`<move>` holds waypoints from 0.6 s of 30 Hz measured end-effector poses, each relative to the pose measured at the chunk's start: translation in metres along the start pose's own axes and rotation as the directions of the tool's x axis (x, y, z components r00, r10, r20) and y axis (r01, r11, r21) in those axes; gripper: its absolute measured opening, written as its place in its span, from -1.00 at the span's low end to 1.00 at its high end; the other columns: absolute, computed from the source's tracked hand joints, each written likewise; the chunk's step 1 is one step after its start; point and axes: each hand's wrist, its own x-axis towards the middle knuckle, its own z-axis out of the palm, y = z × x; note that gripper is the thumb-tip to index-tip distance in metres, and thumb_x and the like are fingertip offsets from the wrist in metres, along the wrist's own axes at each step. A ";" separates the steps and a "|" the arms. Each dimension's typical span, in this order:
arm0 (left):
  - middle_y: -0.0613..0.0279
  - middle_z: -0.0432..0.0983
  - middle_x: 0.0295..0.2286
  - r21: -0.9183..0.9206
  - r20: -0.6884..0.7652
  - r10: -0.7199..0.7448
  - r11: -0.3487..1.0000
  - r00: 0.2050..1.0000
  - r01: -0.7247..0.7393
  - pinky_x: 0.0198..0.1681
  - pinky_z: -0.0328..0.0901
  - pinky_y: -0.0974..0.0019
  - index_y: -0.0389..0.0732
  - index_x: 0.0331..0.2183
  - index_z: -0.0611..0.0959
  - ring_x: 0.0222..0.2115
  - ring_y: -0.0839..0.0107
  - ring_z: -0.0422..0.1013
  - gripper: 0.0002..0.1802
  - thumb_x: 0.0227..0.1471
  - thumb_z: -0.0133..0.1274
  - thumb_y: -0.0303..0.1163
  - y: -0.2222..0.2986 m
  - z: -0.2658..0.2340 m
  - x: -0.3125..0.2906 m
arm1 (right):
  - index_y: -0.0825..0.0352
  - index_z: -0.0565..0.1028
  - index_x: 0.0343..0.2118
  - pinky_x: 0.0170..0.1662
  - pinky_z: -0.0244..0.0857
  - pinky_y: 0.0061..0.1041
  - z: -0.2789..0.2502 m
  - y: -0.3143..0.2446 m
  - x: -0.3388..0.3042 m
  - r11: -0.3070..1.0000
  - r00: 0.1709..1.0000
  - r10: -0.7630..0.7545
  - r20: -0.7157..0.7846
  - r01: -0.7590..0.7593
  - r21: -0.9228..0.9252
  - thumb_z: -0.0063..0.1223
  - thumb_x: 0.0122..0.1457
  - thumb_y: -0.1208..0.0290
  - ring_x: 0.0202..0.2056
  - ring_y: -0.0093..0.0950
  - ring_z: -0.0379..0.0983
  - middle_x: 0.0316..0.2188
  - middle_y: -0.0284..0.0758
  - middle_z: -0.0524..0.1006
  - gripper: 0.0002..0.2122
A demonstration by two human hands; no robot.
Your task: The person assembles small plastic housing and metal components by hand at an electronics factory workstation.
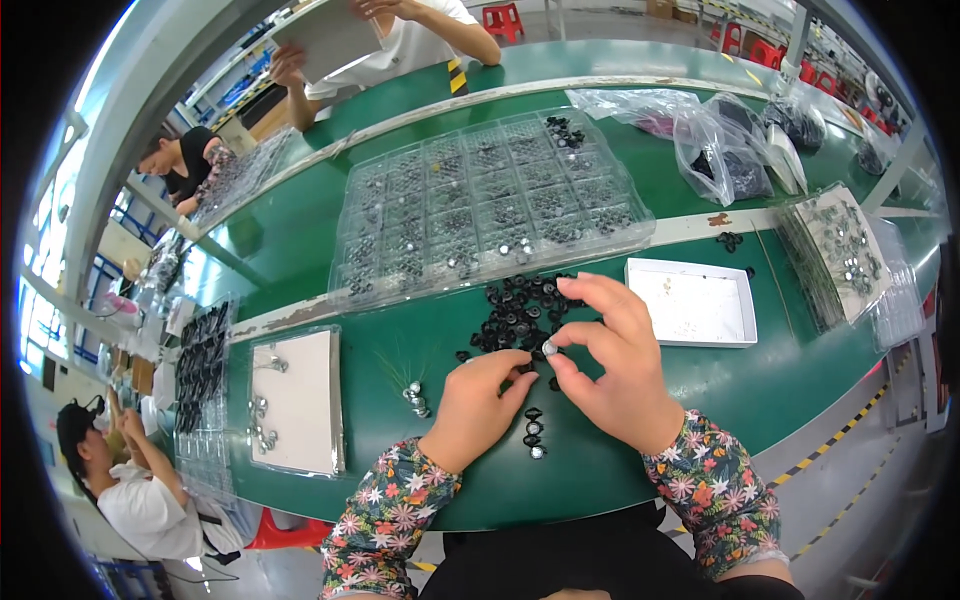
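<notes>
My right hand [612,362] pinches a small silver part [549,348] between thumb and forefinger above the green table [600,470]. My left hand [482,404] sits beside it, fingers curled, its fingertips touching a small black part just under the silver one. A heap of small black ring-like parts [520,310] lies right behind both hands. A short row of assembled black-and-silver pieces [534,432] rests between my wrists. Both forearms wear flowered sleeves.
A large clear compartment tray [480,205] of small parts lies beyond the heap. A white shallow tray [695,302] sits to the right, a white-lined tray [295,400] with silver parts to the left. Plastic bags [720,140] at the back right. Other people work at left and across.
</notes>
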 end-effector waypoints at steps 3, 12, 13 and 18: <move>0.20 0.55 -0.45 -0.338 -0.067 -0.183 0.929 0.981 0.151 -0.38 0.37 0.47 -0.30 -0.30 0.60 -0.46 0.54 0.47 -0.79 -0.08 0.19 -0.57 -0.001 -0.010 -0.005 | 0.28 0.44 -0.47 0.03 0.18 -0.20 0.005 -0.003 -0.003 0.999 0.999 0.003 0.032 -0.005 0.052 0.23 -0.23 0.59 0.02 -0.18 0.33 -0.03 -0.25 0.42 -0.78; 0.16 0.54 -0.25 -0.899 0.389 -0.350 0.058 0.852 0.435 -0.15 0.40 0.37 -0.33 -0.08 0.54 -0.29 0.43 0.48 -0.70 0.11 0.00 -0.57 -0.006 -0.029 -0.015 | 0.28 0.45 -0.44 0.01 0.20 -0.21 0.015 -0.012 -0.007 0.990 0.996 0.015 0.085 -0.027 0.142 0.24 -0.22 0.58 0.01 -0.19 0.33 -0.03 -0.27 0.42 -0.76; 0.15 0.53 -0.24 -0.897 0.416 -0.333 0.003 0.846 0.442 -0.11 0.39 0.34 -0.33 -0.07 0.53 -0.26 0.41 0.48 -0.70 0.13 -0.03 -0.56 -0.006 -0.031 -0.014 | 0.28 0.45 -0.43 0.01 0.20 -0.21 0.016 -0.012 -0.007 0.990 0.996 0.011 0.087 -0.023 0.139 0.24 -0.22 0.58 0.01 -0.19 0.33 -0.03 -0.27 0.42 -0.76; 0.11 0.52 -0.19 -0.909 0.404 -0.255 -0.009 0.878 0.416 -0.05 0.38 0.29 -0.33 -0.07 0.52 -0.18 0.36 0.46 -0.72 0.15 -0.07 -0.57 -0.010 -0.028 -0.019 | 0.29 0.45 -0.44 0.00 0.20 -0.21 0.017 -0.013 -0.008 0.993 0.994 0.015 0.108 -0.028 0.118 0.24 -0.22 0.57 0.01 -0.19 0.33 -0.03 -0.27 0.42 -0.77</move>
